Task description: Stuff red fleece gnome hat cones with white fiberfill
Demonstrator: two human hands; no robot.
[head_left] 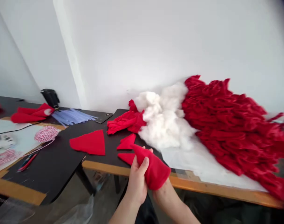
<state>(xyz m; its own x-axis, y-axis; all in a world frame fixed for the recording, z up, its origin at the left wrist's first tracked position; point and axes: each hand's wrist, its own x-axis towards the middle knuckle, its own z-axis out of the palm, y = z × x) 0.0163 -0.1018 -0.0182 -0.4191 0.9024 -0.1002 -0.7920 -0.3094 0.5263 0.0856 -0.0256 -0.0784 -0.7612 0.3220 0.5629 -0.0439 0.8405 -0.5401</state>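
- Our left hand (136, 182) grips a folded red fleece cone (154, 169), thumb pressed flat against it
- Our right hand (162, 194) sits behind it, its grip hidden
- Red fleece triangles (87, 143) lie on the black tabletop (58, 158)
- White stuffing (166, 118) heaps beyond, beside massed red fleece (228, 124)

Left hand (136, 182): held bright red felt piece (154, 168) | beyond hand: white stuffing (165, 119) | far left of hand: red-and-white striped twine ball (47, 134)

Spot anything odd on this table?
The big heap of red fabric stands out: it sprawls along the wall and seems to reach the table's front edge at the right, with loose white stuffing piled against it. Cut red pieces lie scattered nearby.
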